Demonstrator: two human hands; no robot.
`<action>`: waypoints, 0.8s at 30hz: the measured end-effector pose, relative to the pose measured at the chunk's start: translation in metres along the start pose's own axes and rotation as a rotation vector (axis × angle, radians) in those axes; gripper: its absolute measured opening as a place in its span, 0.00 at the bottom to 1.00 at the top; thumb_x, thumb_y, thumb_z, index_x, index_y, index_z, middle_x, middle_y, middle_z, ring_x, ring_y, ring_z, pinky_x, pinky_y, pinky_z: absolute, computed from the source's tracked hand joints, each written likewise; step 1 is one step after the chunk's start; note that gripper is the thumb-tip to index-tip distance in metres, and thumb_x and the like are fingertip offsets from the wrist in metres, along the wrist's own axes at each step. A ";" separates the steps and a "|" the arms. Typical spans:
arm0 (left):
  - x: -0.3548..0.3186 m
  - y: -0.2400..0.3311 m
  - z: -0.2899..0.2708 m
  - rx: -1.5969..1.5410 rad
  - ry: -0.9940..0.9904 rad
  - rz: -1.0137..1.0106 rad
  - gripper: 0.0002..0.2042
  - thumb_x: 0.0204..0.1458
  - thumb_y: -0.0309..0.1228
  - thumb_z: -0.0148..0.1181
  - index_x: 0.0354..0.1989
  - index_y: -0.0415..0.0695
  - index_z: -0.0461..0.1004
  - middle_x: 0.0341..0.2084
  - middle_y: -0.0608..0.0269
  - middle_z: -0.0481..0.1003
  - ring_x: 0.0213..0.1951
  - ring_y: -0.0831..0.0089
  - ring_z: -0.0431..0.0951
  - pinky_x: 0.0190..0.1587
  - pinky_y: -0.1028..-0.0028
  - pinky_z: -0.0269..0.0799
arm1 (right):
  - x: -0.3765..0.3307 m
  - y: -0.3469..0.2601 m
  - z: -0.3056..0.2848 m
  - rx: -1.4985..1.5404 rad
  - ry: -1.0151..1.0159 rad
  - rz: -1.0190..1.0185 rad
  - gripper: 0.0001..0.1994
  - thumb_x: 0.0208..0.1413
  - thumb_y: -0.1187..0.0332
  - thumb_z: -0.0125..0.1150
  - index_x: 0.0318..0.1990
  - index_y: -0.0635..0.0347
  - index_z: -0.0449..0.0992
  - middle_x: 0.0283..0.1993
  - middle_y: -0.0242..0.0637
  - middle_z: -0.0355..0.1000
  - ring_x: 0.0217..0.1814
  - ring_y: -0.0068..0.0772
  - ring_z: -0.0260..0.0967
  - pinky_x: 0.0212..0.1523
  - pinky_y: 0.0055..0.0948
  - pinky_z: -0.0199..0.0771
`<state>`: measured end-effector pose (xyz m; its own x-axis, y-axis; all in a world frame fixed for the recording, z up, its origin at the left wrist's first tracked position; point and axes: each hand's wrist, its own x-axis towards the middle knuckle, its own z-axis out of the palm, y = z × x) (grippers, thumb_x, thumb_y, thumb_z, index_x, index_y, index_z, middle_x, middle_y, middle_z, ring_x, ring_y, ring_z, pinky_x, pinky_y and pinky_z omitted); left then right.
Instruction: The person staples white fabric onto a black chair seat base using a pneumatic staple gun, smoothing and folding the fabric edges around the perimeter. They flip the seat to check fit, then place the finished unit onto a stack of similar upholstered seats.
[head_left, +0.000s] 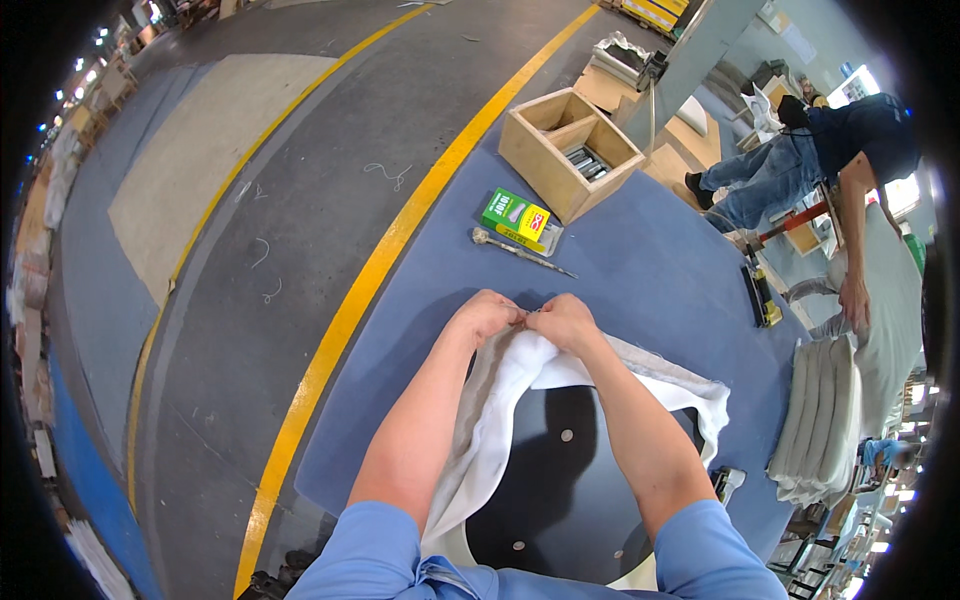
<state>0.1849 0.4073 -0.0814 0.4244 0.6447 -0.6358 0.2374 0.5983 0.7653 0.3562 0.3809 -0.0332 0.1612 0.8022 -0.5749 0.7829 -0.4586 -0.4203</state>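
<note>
Both my hands meet at the far edge of a black rounded panel (560, 470) lying on a blue-covered table (640, 260). My left hand (487, 316) and my right hand (564, 321) pinch the same bunched edge of grey-and-white padded fabric (500, 390), which wraps around the panel's rim. The fabric runs down under my left forearm and trails off to the right past my right forearm. Small round metal studs dot the black panel.
Beyond my hands lie a long metal tool (520, 250), a green and yellow box (517, 218) and an open wooden crate (570, 150). A stack of grey padded pieces (825, 420) sits at the right, near a stapler-like tool (762, 290). Another person (850, 150) bends over at the far right.
</note>
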 end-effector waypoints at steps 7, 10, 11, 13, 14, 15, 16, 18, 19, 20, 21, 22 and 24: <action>-0.004 -0.002 0.000 0.032 0.077 0.021 0.12 0.50 0.27 0.68 0.41 0.34 0.84 0.35 0.57 0.83 0.40 0.69 0.80 0.47 0.69 0.75 | 0.010 -0.004 0.002 -0.005 -0.053 0.022 0.19 0.44 0.56 0.68 0.36 0.63 0.87 0.41 0.52 0.83 0.46 0.50 0.82 0.47 0.40 0.80; -0.002 -0.001 0.007 0.016 0.041 0.023 0.13 0.50 0.29 0.70 0.41 0.34 0.84 0.35 0.57 0.83 0.39 0.69 0.80 0.45 0.69 0.75 | 0.020 0.019 0.012 0.096 -0.002 0.001 0.15 0.45 0.60 0.67 0.33 0.65 0.86 0.36 0.52 0.83 0.40 0.49 0.82 0.44 0.41 0.79; 0.000 -0.003 0.011 0.011 0.023 0.032 0.13 0.50 0.29 0.71 0.41 0.34 0.84 0.35 0.57 0.83 0.39 0.69 0.80 0.45 0.69 0.75 | 0.024 0.031 0.015 0.138 0.025 -0.001 0.14 0.45 0.61 0.67 0.32 0.65 0.86 0.34 0.52 0.82 0.38 0.48 0.81 0.42 0.41 0.79; -0.002 -0.009 0.005 0.020 0.062 0.039 0.14 0.49 0.30 0.73 0.41 0.33 0.84 0.35 0.56 0.83 0.38 0.70 0.80 0.43 0.69 0.75 | 0.018 0.027 0.015 0.206 -0.034 -0.066 0.12 0.46 0.64 0.66 0.31 0.66 0.85 0.30 0.52 0.81 0.32 0.47 0.78 0.39 0.42 0.77; -0.004 -0.010 0.004 0.038 0.088 0.046 0.15 0.49 0.31 0.74 0.41 0.33 0.83 0.35 0.56 0.83 0.37 0.70 0.80 0.42 0.70 0.75 | 0.015 0.025 0.015 0.241 -0.062 -0.094 0.11 0.46 0.66 0.66 0.30 0.66 0.84 0.28 0.52 0.80 0.29 0.46 0.77 0.37 0.42 0.76; -0.005 -0.010 0.007 0.057 0.100 0.060 0.15 0.48 0.31 0.75 0.40 0.33 0.83 0.35 0.56 0.83 0.37 0.70 0.80 0.41 0.70 0.75 | 0.014 0.030 0.016 0.250 -0.032 -0.146 0.10 0.46 0.66 0.66 0.30 0.66 0.84 0.27 0.53 0.79 0.28 0.45 0.75 0.36 0.43 0.75; -0.004 -0.009 0.011 0.078 0.112 0.061 0.16 0.48 0.32 0.75 0.40 0.33 0.83 0.34 0.56 0.83 0.36 0.70 0.80 0.41 0.69 0.75 | 0.013 0.035 0.017 0.257 -0.001 -0.197 0.10 0.46 0.67 0.65 0.30 0.66 0.84 0.26 0.53 0.78 0.27 0.45 0.73 0.35 0.43 0.74; -0.001 -0.008 0.014 0.122 0.143 0.061 0.16 0.47 0.32 0.76 0.40 0.32 0.83 0.34 0.56 0.83 0.35 0.70 0.80 0.39 0.69 0.75 | 0.012 0.040 0.020 0.249 0.056 -0.296 0.09 0.47 0.68 0.65 0.30 0.66 0.84 0.26 0.55 0.77 0.26 0.45 0.73 0.34 0.44 0.73; 0.000 -0.010 0.014 0.134 0.151 0.070 0.16 0.47 0.31 0.76 0.40 0.32 0.83 0.33 0.57 0.83 0.35 0.70 0.80 0.39 0.69 0.75 | 0.011 0.041 0.021 0.232 0.083 -0.343 0.10 0.48 0.68 0.65 0.30 0.66 0.84 0.26 0.55 0.77 0.26 0.46 0.74 0.35 0.44 0.74; 0.001 -0.011 0.013 0.145 0.157 0.078 0.16 0.47 0.31 0.75 0.40 0.32 0.83 0.33 0.57 0.82 0.34 0.70 0.80 0.39 0.69 0.75 | 0.011 0.041 0.022 0.216 0.111 -0.389 0.10 0.48 0.67 0.65 0.31 0.66 0.84 0.27 0.56 0.77 0.27 0.47 0.74 0.35 0.44 0.74; 0.003 -0.012 0.014 0.157 0.159 0.089 0.16 0.47 0.31 0.75 0.40 0.31 0.82 0.32 0.57 0.82 0.34 0.70 0.80 0.39 0.69 0.75 | 0.011 0.044 0.023 0.190 0.133 -0.407 0.10 0.49 0.66 0.65 0.32 0.66 0.84 0.27 0.55 0.78 0.28 0.48 0.76 0.36 0.44 0.75; 0.005 -0.012 0.014 0.143 0.141 0.097 0.16 0.47 0.30 0.74 0.40 0.31 0.82 0.32 0.57 0.82 0.34 0.70 0.80 0.39 0.69 0.75 | 0.012 0.047 0.023 0.163 0.156 -0.425 0.11 0.49 0.65 0.65 0.32 0.66 0.84 0.28 0.55 0.78 0.30 0.49 0.77 0.37 0.43 0.76; 0.007 -0.013 0.012 0.115 0.109 0.109 0.15 0.47 0.28 0.73 0.41 0.31 0.82 0.32 0.57 0.82 0.34 0.70 0.80 0.38 0.69 0.75 | 0.013 0.046 0.021 0.140 0.122 -0.342 0.13 0.51 0.62 0.66 0.33 0.65 0.85 0.30 0.54 0.80 0.33 0.49 0.79 0.39 0.42 0.78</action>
<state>0.1959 0.3984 -0.0946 0.3575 0.7539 -0.5512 0.2959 0.4683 0.8325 0.3820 0.3618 -0.0745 -0.0178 0.9534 -0.3012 0.7157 -0.1982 -0.6697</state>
